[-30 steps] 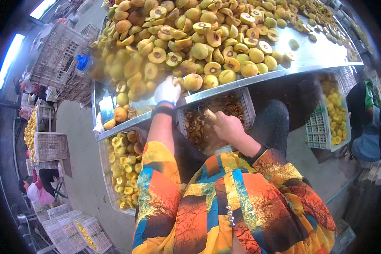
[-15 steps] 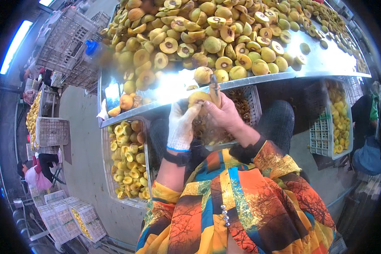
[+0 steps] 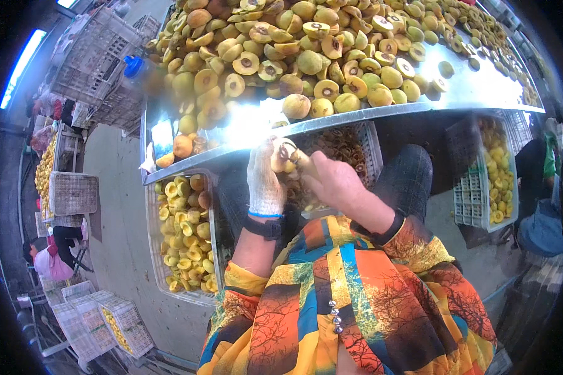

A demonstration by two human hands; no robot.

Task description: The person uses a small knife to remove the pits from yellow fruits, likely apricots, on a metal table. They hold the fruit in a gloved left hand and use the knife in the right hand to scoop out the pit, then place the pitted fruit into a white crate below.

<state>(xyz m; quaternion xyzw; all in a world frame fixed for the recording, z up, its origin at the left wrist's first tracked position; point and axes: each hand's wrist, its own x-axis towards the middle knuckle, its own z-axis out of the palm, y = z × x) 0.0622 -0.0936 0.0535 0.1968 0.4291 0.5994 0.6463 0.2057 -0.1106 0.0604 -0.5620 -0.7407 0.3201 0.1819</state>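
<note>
My left hand (image 3: 263,187), in a white knit glove, holds a halved yellow peach (image 3: 278,156) just off the near edge of the metal table. My bare right hand (image 3: 339,182) is closed around the wooden handle of a small pitting knife (image 3: 304,164). The knife's metal end is at the peach's cut face; my fingers cover part of the handle. Beyond both hands, a heap of peach halves (image 3: 246,63), many with stones in them, covers much of the metal table (image 3: 475,87). Below my hands is a crate (image 3: 376,156) of brown stones and scraps.
A crate (image 3: 154,250) of pitted peach halves stands on the floor to my left; another crate (image 3: 470,197) of them is at the right. Stacked crates (image 3: 97,59) and a blue-capped bottle (image 3: 133,66) are at the far left. A person (image 3: 51,259) sits beyond them.
The peach has turned in my left hand, so its cut face shows. My right hand has rolled over, bringing the knife from pointing up to pointing left into the peach.
</note>
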